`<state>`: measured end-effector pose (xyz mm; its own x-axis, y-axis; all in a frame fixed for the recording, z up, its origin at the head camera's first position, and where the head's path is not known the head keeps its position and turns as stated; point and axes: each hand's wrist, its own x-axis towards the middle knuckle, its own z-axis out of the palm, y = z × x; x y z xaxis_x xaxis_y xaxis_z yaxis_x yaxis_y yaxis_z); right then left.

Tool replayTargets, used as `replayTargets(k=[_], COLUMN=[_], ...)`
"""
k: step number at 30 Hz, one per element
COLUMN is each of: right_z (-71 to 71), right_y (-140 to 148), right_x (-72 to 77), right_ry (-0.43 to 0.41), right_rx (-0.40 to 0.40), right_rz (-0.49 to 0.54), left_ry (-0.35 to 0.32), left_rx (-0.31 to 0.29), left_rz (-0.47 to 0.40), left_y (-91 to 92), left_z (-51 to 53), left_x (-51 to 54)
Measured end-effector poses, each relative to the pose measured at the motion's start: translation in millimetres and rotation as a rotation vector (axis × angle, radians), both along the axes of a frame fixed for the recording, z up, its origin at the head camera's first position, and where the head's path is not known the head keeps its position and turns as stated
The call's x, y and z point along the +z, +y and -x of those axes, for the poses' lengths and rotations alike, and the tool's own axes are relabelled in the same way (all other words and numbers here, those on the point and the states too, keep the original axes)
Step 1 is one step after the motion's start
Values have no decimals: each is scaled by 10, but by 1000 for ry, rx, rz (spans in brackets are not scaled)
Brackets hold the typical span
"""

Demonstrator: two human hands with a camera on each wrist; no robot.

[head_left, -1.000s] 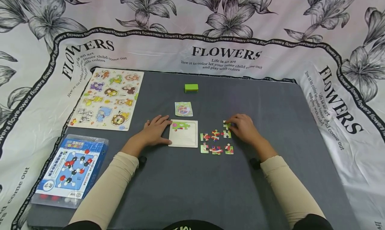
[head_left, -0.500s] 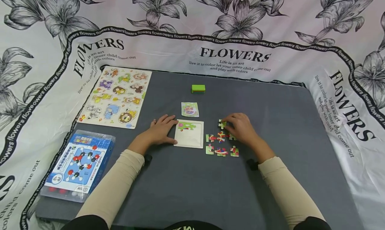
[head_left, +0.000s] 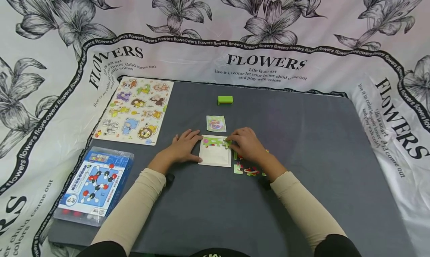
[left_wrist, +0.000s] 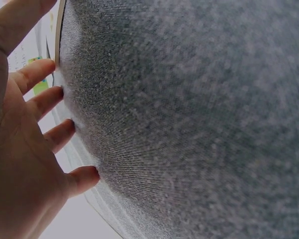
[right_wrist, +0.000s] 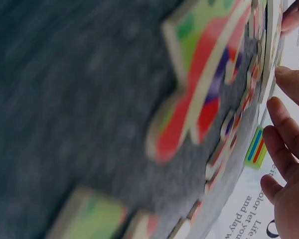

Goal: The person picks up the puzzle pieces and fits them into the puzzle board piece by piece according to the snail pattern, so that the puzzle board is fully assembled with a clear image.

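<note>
In the head view a square white puzzle tray [head_left: 215, 159] lies flat, with joined green puzzle pieces [head_left: 212, 141] along its top edge. My left hand [head_left: 183, 149] rests at the tray's left side, its fingers spread and fairly straight; in the left wrist view the fingertips [left_wrist: 70, 127] touch the grey cloth. Over the tray's upper right corner, my right hand [head_left: 248, 145] pinches a green puzzle piece [head_left: 227, 143]. Loose puzzle pieces [head_left: 251, 171] lie beneath the right hand, partly hidden by it; several show large in the right wrist view, such as a red-and-green piece [right_wrist: 209, 50].
Behind the tray lies a small picture card [head_left: 216, 124], and farther back a green block stack [head_left: 225, 100]. At the left are an animal picture board [head_left: 134, 111] and a blue boxed molecule kit [head_left: 95, 186]. Grey cloth [head_left: 302, 137] covers the table.
My right hand has picked up a green puzzle piece from the loose group and carried it left to the tray's upper right corner. The left hand stays at the tray; the head view has shifted.
</note>
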<state>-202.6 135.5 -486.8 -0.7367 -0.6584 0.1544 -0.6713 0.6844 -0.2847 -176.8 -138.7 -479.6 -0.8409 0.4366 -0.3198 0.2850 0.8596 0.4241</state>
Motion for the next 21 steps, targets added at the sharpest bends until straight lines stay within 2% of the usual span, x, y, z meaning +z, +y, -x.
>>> replayTargets(k=[11,21], right_z=[0,-56], right_y=[-63,-110], right_x=[-58,33], right_ry=[-31,-64], right_rx=[11,-13], right_rz=[-14,-44], left_ry=[2,-16], left_rx=[7,10], left_rz=[5,14], left_y=[19,22], left_z=[-2,-6], left_x=[-46,-6])
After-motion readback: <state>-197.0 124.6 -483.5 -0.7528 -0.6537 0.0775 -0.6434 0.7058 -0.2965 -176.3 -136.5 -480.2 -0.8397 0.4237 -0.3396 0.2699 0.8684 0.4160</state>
